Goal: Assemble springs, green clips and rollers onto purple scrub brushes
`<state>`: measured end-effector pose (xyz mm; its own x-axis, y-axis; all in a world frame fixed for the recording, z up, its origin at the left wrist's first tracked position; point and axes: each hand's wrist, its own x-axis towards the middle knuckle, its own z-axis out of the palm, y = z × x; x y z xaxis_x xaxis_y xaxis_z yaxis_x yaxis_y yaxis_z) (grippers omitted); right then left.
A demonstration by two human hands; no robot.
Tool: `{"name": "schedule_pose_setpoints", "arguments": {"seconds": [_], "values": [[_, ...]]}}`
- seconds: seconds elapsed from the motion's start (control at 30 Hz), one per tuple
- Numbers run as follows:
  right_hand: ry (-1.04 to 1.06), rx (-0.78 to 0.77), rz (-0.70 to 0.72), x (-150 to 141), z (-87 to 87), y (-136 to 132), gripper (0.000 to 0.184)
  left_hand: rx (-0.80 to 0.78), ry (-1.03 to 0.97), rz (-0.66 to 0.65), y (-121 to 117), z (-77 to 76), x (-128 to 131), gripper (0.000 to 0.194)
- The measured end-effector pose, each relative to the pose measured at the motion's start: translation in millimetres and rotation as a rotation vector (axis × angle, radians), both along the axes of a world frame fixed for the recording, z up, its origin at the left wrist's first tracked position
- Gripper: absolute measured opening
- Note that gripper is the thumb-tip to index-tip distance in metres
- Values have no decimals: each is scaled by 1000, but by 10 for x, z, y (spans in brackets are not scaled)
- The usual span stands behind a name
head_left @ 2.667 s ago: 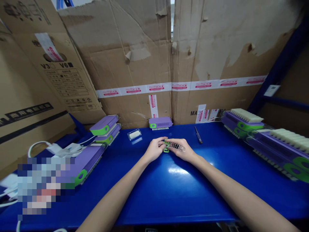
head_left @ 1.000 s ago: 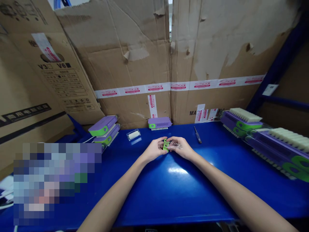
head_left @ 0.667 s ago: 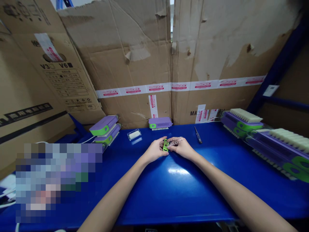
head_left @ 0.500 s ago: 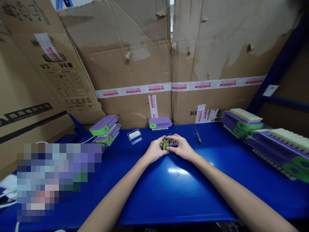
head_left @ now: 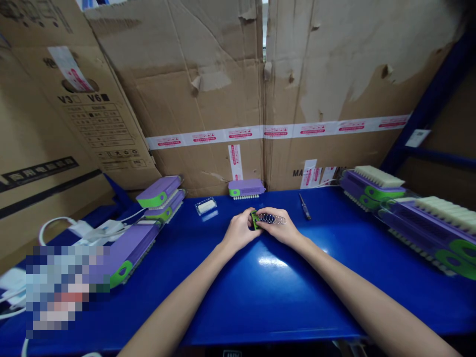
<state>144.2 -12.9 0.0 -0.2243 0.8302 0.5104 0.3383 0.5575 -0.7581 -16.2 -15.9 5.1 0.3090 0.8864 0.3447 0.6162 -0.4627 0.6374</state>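
Note:
A small green plastic part [head_left: 255, 220] is held upright above the table in the middle of the view. My left hand [head_left: 238, 231] is closed around its left side, the fingers partly hidden behind it. From its right face a metal coil spring [head_left: 273, 218] sticks out to the right. The thumb and fingers of my right hand [head_left: 284, 231] are closed at the spring's inner end, their tips against the green part. The spring's free end lies across the right hand. Whether the spring is fastened to the part cannot be seen.
A screwdriver [head_left: 305, 206] lies to the right on the blue table [head_left: 238, 307]. A clear case with a white roll [head_left: 206, 206] sits to the left. Purple-green brush-like devices [head_left: 246, 188] stand behind and on both sides. White cables [head_left: 55, 221] run at left; cardboard [head_left: 208, 99] walls the back.
The green part has turned slightly, so its face shows narrower. The spring now lies more in the open over my right hand. Both hands stay in about the same place.

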Motion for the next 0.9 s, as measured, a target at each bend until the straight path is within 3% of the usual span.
{"name": "schedule_pose_setpoints", "arguments": {"seconds": [0.23,0.5,0.9], "values": [[110,-31,-111,-92,-4,-61,14,176,138,131,-46,-18,28,50],[264,-134,-259,-215,48,-113,14,417,331,164,-62,-26,51,42],[601,-418,-197,-278,19,-120,30,539,464,167,-44,-83,31,39]]}}
